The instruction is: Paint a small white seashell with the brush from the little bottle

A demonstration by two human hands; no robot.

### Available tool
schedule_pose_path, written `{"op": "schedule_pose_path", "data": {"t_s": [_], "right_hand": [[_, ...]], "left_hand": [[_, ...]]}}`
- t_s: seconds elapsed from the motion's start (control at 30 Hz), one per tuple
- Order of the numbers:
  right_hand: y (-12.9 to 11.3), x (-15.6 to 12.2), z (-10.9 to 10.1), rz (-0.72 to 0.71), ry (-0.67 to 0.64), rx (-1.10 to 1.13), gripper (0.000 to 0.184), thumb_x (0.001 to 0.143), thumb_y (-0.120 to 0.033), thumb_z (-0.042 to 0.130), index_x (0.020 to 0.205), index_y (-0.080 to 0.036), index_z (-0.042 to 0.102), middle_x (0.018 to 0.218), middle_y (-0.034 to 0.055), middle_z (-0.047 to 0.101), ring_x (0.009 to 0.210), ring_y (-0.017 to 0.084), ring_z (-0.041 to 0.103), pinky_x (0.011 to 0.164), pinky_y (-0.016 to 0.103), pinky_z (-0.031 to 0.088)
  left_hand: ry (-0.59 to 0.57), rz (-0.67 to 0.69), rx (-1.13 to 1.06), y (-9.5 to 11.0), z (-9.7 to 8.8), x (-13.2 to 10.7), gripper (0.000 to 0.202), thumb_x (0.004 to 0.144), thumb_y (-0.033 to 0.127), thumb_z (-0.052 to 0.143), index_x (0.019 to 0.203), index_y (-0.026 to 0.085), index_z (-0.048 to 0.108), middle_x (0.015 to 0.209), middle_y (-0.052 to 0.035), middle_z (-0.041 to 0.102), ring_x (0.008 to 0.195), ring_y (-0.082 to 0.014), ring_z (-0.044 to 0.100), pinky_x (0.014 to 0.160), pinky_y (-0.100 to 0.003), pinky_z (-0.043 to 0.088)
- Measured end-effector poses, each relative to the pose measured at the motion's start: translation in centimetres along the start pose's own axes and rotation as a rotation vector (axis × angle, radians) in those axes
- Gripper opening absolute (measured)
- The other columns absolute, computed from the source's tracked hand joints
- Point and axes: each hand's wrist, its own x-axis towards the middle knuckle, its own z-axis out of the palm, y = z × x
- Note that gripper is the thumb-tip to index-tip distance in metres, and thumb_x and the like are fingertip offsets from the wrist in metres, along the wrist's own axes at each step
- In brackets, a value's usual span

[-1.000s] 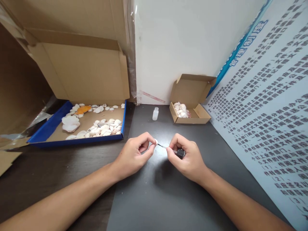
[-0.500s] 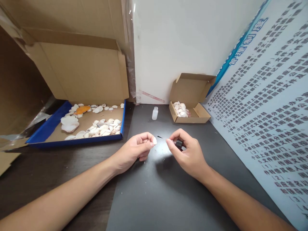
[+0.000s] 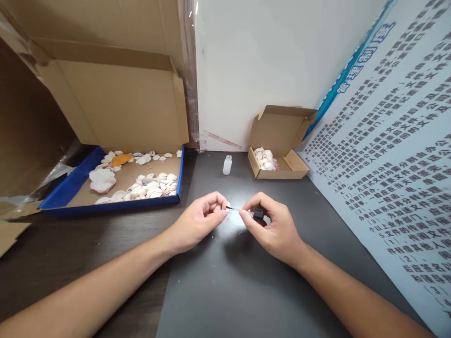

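Between thumb and fingers, my left hand (image 3: 202, 218) pinches a small white seashell (image 3: 228, 205), mostly hidden by the fingertips. My right hand (image 3: 269, 220) is closed on a brush with a black cap (image 3: 258, 214). The brush's thin stem runs left from the right fingertips, and its dark tip lies at the shell. Whether the bristles touch the shell I cannot tell for sure. Beyond both hands a small translucent white bottle (image 3: 227, 165) stands upright without a cap.
At the left lies a blue-sided cardboard box (image 3: 141, 205), lid up, holding many white shells and an orange one (image 3: 120, 160). A smaller cardboard box (image 3: 280, 174) with shells stands at the back right. A white wall (image 3: 225, 70) and a printed board (image 3: 387, 155) bound the table.
The brush tip has moved left, from the gap between the hands to the shell. My right hand has shifted slightly left, and the shell is now more hidden by my left fingers.
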Motion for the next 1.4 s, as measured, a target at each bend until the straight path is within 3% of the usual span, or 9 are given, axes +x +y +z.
{"op": "schedule_pose_path", "data": {"t_s": [0.13,0.27,0.47,0.7,0.9,1.23,1.4], "right_hand": [[0.0,0.0,0.1,0.04,0.052,-0.003,0.012,0.088,-0.028,0.062,0.079,-0.021,0.057,0.063,-0.0035,0.054,0.052,0.01,0.046,0.047,0.023,0.038],[0.0,0.2,0.0,0.012,0.015,0.004,0.012,0.086,-0.026,0.063,0.077,-0.021,0.057,0.063,-0.0041,0.053,0.051,0.01,0.045,0.048,0.023,0.038],[0.2,0.4,-0.1,0.082,0.038,-0.004,0.013,0.087,-0.029,0.062,0.078,-0.021,0.056,0.062,-0.0038,0.052,0.052,0.011,0.046,0.049,0.023,0.038],[1.1,1.2,1.0,0.054,-0.006,0.052,0.019,0.091,-0.031,0.055,0.076,-0.021,0.054,0.064,-0.0028,0.052,0.056,0.012,0.047,0.053,0.024,0.04],[1.9,2.9,1.9,0.022,0.015,0.148,0.03,0.093,-0.034,0.051,0.067,-0.022,0.041,0.06,-0.0052,0.04,0.055,0.011,0.038,0.054,0.024,0.036],[1.8,1.9,1.6,-0.027,-0.081,0.214,0.03,0.089,-0.025,0.055,0.064,-0.023,0.037,0.054,-0.007,0.038,0.048,0.009,0.034,0.048,0.024,0.031],[2.3,2.2,1.9,-0.022,-0.032,0.15,0.031,0.088,-0.021,0.053,0.063,-0.023,0.035,0.054,-0.0075,0.034,0.048,0.009,0.032,0.047,0.023,0.029]], "left_hand": [[-0.001,0.008,0.035,0.2,0.0,-0.1,0.027,0.089,0.044,0.059,0.086,0.019,0.051,0.064,0.0084,0.035,0.052,-0.0071,0.025,0.048,-0.021,0.022],[0.002,0.006,0.039,0.3,0.0,0.0,0.028,0.088,0.045,0.06,0.085,0.019,0.051,0.063,0.009,0.033,0.053,-0.0074,0.026,0.049,-0.021,0.023],[-0.012,-0.001,0.051,0.2,0.0,0.1,0.027,0.088,0.044,0.06,0.085,0.018,0.052,0.061,0.0092,0.034,0.052,-0.0072,0.026,0.049,-0.021,0.022],[-0.036,-0.012,-0.178,-1.1,-0.5,0.7,0.029,0.086,0.045,0.065,0.087,0.02,0.05,0.061,0.0098,0.035,0.048,-0.0054,0.025,0.046,-0.02,0.023],[-0.068,-0.054,-0.301,-1.3,-1.1,1.1,0.028,0.089,0.043,0.065,0.087,0.021,0.048,0.058,0.0113,0.032,0.045,-0.0044,0.021,0.044,-0.019,0.021],[-0.052,-0.043,-0.057,-0.8,-0.9,0.5,0.024,0.093,0.04,0.056,0.086,0.019,0.048,0.061,0.0099,0.033,0.051,-0.006,0.025,0.047,-0.02,0.022],[-0.037,-0.046,0.037,-0.5,-0.8,0.3,0.021,0.092,0.038,0.054,0.086,0.019,0.048,0.061,0.0095,0.033,0.054,-0.0076,0.025,0.048,-0.021,0.023]]}}
